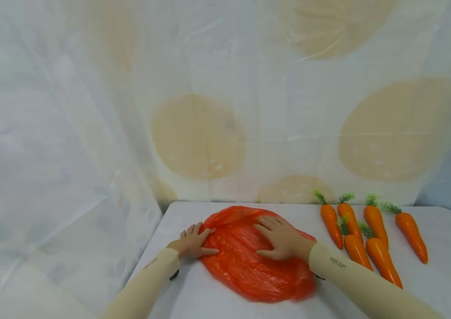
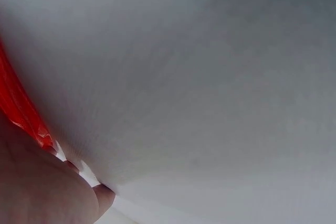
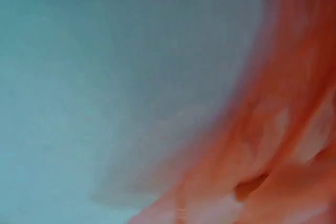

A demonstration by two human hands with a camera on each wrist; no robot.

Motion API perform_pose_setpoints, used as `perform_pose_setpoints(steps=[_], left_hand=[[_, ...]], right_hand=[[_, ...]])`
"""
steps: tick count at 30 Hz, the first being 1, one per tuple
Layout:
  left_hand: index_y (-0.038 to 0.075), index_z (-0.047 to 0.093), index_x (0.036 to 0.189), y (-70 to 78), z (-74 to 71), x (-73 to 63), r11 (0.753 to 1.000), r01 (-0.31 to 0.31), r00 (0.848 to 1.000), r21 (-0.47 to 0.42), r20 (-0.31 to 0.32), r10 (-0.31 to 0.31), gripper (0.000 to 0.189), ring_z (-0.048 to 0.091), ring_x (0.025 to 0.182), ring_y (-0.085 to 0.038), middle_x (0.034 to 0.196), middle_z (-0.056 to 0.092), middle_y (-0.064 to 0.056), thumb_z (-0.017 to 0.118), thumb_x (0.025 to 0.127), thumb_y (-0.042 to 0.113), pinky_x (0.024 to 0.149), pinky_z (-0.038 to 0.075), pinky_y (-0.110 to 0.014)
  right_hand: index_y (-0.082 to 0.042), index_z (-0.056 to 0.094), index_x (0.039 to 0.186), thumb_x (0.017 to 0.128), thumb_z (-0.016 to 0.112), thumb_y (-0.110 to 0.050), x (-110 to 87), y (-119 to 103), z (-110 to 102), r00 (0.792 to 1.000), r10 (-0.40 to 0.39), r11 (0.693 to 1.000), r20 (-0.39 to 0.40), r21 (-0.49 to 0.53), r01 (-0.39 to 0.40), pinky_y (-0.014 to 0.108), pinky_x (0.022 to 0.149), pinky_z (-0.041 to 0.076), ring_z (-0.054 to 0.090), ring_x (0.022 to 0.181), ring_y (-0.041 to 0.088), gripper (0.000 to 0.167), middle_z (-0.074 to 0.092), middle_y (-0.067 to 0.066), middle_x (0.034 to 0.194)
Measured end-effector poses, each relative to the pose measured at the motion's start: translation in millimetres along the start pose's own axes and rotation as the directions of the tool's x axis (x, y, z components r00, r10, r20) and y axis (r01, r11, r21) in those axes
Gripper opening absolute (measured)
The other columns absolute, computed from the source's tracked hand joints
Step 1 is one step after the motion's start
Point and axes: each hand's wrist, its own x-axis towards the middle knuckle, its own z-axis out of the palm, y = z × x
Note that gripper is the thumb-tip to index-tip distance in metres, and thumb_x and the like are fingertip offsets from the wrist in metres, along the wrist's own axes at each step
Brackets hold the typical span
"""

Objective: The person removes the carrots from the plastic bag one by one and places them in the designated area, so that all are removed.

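Observation:
A crumpled red plastic bag [image 1: 249, 274] lies spread on the white table. My right hand [image 1: 283, 239] rests on top of its upper right part, with the fingers spread apart. At the bag's left edge is my left hand [image 1: 193, 243], its fingers also spread and the thumb touching the plastic. In the left wrist view, part of the left hand [image 2: 44, 190] shows beside a strip of the red bag [image 2: 18, 100]. The right wrist view is blurred, with red plastic [image 3: 299, 61] filling its right side.
Several orange carrots [image 1: 374, 223] with green tops lie in two rough rows at the right of the table [image 1: 445, 248]. One carrot [image 1: 410, 235] lies a little apart, farthest right. A pale curtain with tan circles [image 1: 289, 133] hangs behind the table.

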Motion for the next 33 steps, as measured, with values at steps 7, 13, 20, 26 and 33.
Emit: perform_pose_setpoints(steps=[7, 13, 20, 26, 33], left_hand=[[0.035, 0.036, 0.151, 3.4, -2.4, 0.0, 1.000, -0.007, 1.000, 0.008, -0.014, 0.007, 0.082, 0.023, 0.144, -0.040, 0.162, 0.019, -0.013, 0.064, 0.082, 0.068, 0.114, 0.025, -0.067], [0.037, 0.035, 0.151, 3.2, 0.2, -0.4, 1.000, -0.001, 1.000, -0.017, 0.003, 0.001, 0.084, 0.023, 0.144, -0.040, 0.162, 0.020, -0.013, 0.064, 0.080, 0.071, 0.111, 0.027, -0.069], [0.039, 0.035, 0.151, 1.0, -0.6, -0.9, 1.000, 0.008, 1.000, 0.007, -0.005, -0.008, 0.083, 0.023, 0.144, -0.039, 0.163, 0.018, -0.010, 0.065, 0.079, 0.070, 0.112, 0.028, -0.067], [0.041, 0.034, 0.151, -0.9, 1.1, -1.8, 1.000, 0.019, 1.000, -0.011, -0.006, -0.019, 0.085, 0.023, 0.144, -0.039, 0.163, 0.018, -0.009, 0.065, 0.078, 0.071, 0.110, 0.030, -0.069], [0.038, 0.034, 0.150, -0.8, 0.8, -1.3, 1.000, 0.002, 1.000, 0.001, -0.006, -0.002, 0.083, 0.022, 0.144, -0.040, 0.162, 0.018, -0.011, 0.065, 0.079, 0.070, 0.114, 0.024, -0.068]], right_hand=[[-0.020, 0.033, 0.155, 0.090, 0.034, -0.078, -2.4, -14.3, -1.1, 0.990, -0.012, 0.999, 0.141, 0.031, 0.008, 0.052, 0.121, 0.024, 0.026, 0.151, 0.026, 0.087, 0.029, 0.003, 0.163], [-0.017, 0.032, 0.155, 0.093, 0.037, -0.073, -7.1, 0.0, 0.4, 0.993, 0.085, 0.996, 0.078, 0.003, -0.085, 0.055, 0.121, 0.020, 0.022, 0.151, 0.032, 0.084, 0.024, 0.009, 0.164], [-0.018, 0.025, 0.157, 0.092, 0.045, -0.071, -9.9, 18.5, -4.4, 0.978, 0.201, 0.962, 0.053, 0.177, -0.208, 0.059, 0.118, 0.025, 0.027, 0.148, 0.038, 0.086, 0.026, 0.015, 0.162], [-0.015, 0.024, 0.157, 0.092, 0.063, -0.052, -4.5, 20.8, -4.2, 0.965, 0.256, 0.896, 0.047, 0.364, -0.255, 0.056, 0.115, 0.034, 0.039, 0.143, 0.032, 0.085, 0.036, 0.009, 0.158], [-0.009, 0.034, 0.152, 0.091, 0.071, -0.013, -2.2, 14.4, -2.5, 0.974, 0.218, 0.904, -0.068, 0.391, -0.175, 0.052, 0.105, 0.046, 0.059, 0.122, 0.030, 0.071, 0.057, 0.013, 0.138]])
